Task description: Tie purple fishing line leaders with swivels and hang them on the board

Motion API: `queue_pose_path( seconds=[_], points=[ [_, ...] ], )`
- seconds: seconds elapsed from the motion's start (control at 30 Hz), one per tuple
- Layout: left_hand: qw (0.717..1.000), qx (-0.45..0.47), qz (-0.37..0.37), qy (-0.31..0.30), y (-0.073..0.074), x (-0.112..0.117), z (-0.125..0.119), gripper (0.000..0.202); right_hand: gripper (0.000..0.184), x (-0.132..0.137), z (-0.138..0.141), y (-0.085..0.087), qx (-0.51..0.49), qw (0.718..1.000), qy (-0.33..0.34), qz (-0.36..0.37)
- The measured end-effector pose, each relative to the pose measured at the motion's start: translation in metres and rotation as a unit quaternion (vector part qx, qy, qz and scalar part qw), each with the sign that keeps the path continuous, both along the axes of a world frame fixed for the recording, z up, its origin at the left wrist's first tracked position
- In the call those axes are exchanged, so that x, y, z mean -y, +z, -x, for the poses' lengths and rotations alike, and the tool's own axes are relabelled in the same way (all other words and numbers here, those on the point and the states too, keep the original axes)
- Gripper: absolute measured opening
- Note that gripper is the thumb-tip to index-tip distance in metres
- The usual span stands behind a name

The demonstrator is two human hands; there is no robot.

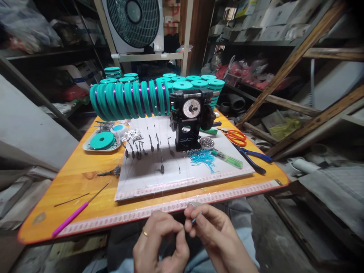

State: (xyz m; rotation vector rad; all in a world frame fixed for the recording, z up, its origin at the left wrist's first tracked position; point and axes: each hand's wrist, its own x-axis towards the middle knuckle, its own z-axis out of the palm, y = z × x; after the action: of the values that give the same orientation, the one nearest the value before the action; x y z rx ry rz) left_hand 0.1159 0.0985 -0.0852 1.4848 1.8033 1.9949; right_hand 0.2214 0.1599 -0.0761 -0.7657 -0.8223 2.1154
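My left hand [160,242], with a gold ring, is closed in a pinch just in front of the table edge. Whatever lies between its fingertips is too fine to make out. Touching or nearly touching it, my right hand [212,235] grips a thin blue piece [194,220] between thumb and fingers. Similar thin blue pieces [203,157] lie in a loose pile on the white board [148,184]. Several dark weights [162,167] with fine lines rest on that board. Above it, a row of teal spools [127,99] sits on a black geared winder [188,129] with a dial.
A printed measuring strip [119,218] runs along the table's front edge. A magenta-handled hook tool [71,219] lies at left, near a tray [101,150] with a teal disc. At right are orange-handled scissors [237,137], blue-handled pliers [257,154], a green cutter [227,159] and a bowl of beads [206,143].
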Motion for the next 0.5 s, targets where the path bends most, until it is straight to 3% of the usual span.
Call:
queue_pose_path(
  seconds=[0.13,0.3,0.37,0.5],
  points=[
    [0.993,0.113,0.01,-0.02,-0.004,-0.004,-0.004,0.013,0.024,-0.002,0.001,-0.003,-0.047,0.996,0.019,0.074],
    [0.995,0.083,-0.023,-0.052,-0.014,-0.01,-0.008,0.014,0.024,0.0,0.004,-0.009,-0.115,0.985,0.053,0.114],
    [0.996,0.056,-0.053,-0.047,-0.016,-0.013,-0.009,0.012,0.023,0.0,0.003,-0.01,-0.113,0.988,0.052,0.097],
    [0.996,0.033,-0.071,-0.049,-0.015,-0.017,-0.009,0.01,0.022,-0.007,-0.003,-0.016,-0.084,0.995,0.056,-0.013]
  ],
)
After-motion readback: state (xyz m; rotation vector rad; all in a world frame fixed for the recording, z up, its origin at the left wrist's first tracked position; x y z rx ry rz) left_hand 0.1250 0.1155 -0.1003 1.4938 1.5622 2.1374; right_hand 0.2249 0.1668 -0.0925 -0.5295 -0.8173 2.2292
